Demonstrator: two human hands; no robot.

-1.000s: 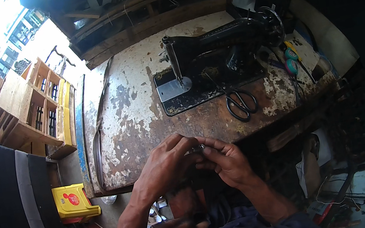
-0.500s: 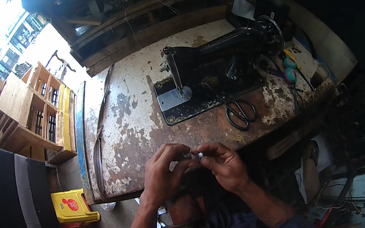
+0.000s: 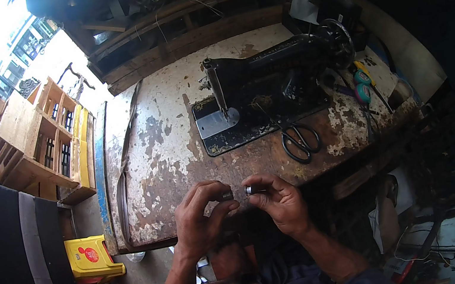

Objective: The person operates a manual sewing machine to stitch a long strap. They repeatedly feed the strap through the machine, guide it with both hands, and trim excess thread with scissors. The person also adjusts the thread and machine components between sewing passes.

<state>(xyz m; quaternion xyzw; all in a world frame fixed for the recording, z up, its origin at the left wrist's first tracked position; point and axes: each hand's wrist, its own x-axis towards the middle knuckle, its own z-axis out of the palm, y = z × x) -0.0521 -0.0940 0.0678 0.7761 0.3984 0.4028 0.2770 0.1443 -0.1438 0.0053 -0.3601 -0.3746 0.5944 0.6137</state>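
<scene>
Just in front of the table's near edge, my left hand (image 3: 198, 212) pinches a small dark metal bobbin case (image 3: 227, 195) between thumb and fingertips. Facing it, a short gap away, my right hand (image 3: 280, 203) grips a small pale, silvery bobbin (image 3: 249, 190) by the fingertips. Both pieces are tiny and partly covered by the fingers. Beyond my hands a black sewing machine (image 3: 280, 64) stands on the worn table (image 3: 155, 178). Black-handled scissors (image 3: 302, 143) lie with their blades on its base.
A dark strap (image 3: 122, 189) runs along the table's left side. At the right lie a teal and pink round item (image 3: 362, 89) and a yellow-handled tool (image 3: 364, 70). Wooden shelving (image 3: 58, 134) and a yellow plastic stool (image 3: 91, 258) stand left of the table.
My hands have drawn slightly apart, opening a gap between the bobbin and the bobbin case. The machine and scissors have not moved.
</scene>
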